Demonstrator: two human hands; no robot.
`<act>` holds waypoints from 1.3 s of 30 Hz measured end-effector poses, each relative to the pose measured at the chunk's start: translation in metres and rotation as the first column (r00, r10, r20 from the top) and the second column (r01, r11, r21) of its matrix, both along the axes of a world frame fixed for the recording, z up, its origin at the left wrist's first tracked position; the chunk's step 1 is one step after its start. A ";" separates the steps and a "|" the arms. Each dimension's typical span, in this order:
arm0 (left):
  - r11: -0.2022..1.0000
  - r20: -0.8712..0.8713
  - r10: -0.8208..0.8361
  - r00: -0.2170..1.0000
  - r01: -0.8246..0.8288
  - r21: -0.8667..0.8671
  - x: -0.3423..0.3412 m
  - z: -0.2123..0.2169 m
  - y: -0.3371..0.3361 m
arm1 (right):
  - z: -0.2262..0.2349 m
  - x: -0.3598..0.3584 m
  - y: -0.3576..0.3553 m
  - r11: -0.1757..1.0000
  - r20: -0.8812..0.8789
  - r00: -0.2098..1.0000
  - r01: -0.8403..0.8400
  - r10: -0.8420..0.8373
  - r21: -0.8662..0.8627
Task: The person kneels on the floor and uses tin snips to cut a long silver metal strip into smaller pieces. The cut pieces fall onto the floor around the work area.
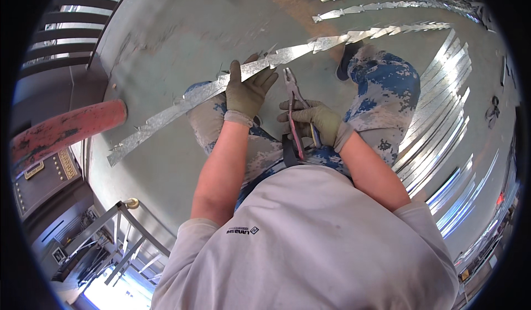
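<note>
A long galvanized metal strip (pixel 182 108) with jagged, notched edges runs across in front of me, from the lower left up to the far right. My left hand (pixel 244 96), in a greenish work glove, holds it from beneath, thumb over the near face and fingers behind. Combination pliers (pixel 293 89) are in my gloved right hand (pixel 322 123), which grips the red and blue handles. Their jaws point up and away from me, just short of the strip and not touching it. I cannot tell whether the jaws are slightly apart.
Many similar metal strips (pixel 437 127) lie side by side on the floor at right, more (pixel 359 9) at the far right. A red, scuffed pipe-like bar (pixel 72 127) juts in from the left. A metal-framed stand (pixel 124 221) is at lower left, a dark slatted rack (pixel 74 30) at upper left.
</note>
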State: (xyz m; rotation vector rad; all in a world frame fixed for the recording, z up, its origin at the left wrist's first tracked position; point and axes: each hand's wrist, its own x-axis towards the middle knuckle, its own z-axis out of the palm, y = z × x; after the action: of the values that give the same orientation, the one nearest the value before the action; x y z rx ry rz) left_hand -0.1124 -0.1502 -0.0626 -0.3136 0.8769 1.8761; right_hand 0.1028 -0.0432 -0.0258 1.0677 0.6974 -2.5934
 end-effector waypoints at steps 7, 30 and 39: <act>0.995 -0.032 -0.060 0.998 0.063 0.079 0.007 -0.003 -0.011 | -0.018 0.016 0.008 0.910 -0.105 0.908 0.412 -0.405 0.052; 0.891 -0.189 -0.320 0.928 0.362 0.272 0.059 -0.014 0.121 | -0.049 0.001 0.165 0.552 -0.253 0.511 0.824 -0.821 -0.127; 0.973 -0.087 -0.161 0.983 0.173 0.154 0.033 0.004 0.052 | -0.059 0.001 0.177 0.609 -0.288 0.585 0.793 -0.758 0.011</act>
State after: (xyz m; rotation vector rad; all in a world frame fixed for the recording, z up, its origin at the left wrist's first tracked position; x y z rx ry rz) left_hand -0.0794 -0.0983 -0.0583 -0.0686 0.7699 1.7972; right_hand 0.1041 0.1339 -0.0847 1.3159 0.5278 -3.5494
